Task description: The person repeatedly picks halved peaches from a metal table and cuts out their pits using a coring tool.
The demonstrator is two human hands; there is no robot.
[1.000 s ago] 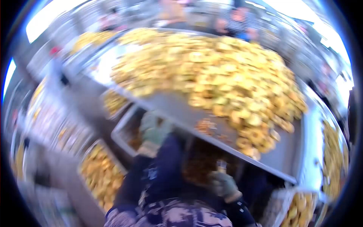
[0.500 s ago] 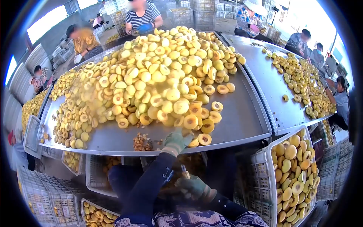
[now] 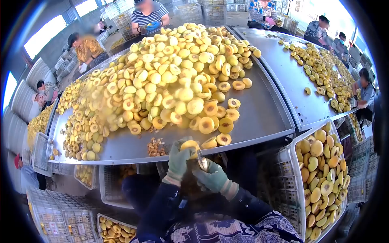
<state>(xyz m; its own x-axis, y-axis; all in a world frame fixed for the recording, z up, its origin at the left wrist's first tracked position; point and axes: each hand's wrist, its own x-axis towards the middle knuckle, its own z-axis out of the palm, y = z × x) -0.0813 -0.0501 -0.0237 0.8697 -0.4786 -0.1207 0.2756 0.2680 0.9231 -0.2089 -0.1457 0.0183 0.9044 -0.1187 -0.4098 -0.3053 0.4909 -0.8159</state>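
My gloved left hand (image 3: 177,161) is closed round a yellow fruit half (image 3: 189,146) near the front edge of the metal table (image 3: 259,121). Gripped in my gloved right hand (image 3: 211,176) is a small metal tool (image 3: 202,162), its upper end at the fruit half. Both hands are close together over my lap. Beyond them a large heap of halved yellow fruit (image 3: 162,81) covers much of the table. Brown pits (image 3: 156,147) lie in a small pile to the left of my hands.
A crate full of fruit halves (image 3: 326,186) stands at the right, another (image 3: 115,231) at the lower left. A second metal table (image 3: 283,73) with fruit is at the right. Several people sit around the tables, one in a striped shirt (image 3: 150,17) across from me.
My left hand has drawn back from the heap's edge and now has a fruit half in it. My right hand has raised the tool to the fruit. The earliest view was turned and blurred.
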